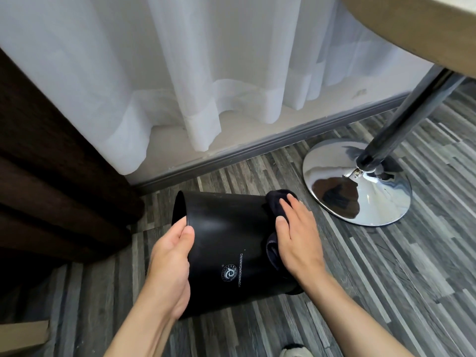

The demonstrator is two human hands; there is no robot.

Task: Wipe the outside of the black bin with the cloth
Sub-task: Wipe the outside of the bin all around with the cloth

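While tipped on its side on the grey plank floor, black bin lies straight ahead, between both hands. Long axis runs roughly left to right: open mouth to the left, toward the dark curtain; closed base to the right, toward the chrome table base. White logo and lettering face up on the near side.

Left hand clamped on the rim at the mouth, thumb on the outer wall, fingers apparently curled inside, out of sight. Right hand spread flat, fingers apart, pressing the dark cloth against the base end; cloth bunched under the palm and showing above the fingertips and below the thumb. Hands well apart, 1 at each end of the bin.

Judged from this: wiping under way at the base end, with the long stretch of wall between the 2 hands not yet covered by the cloth. Right hand nearer that wall, so likely a sweep leftward along the axis toward the mouth, left hand steadying or rolling the bin. Risk: smooth round body rolling off toward the white curtain if the rim grip loosens.
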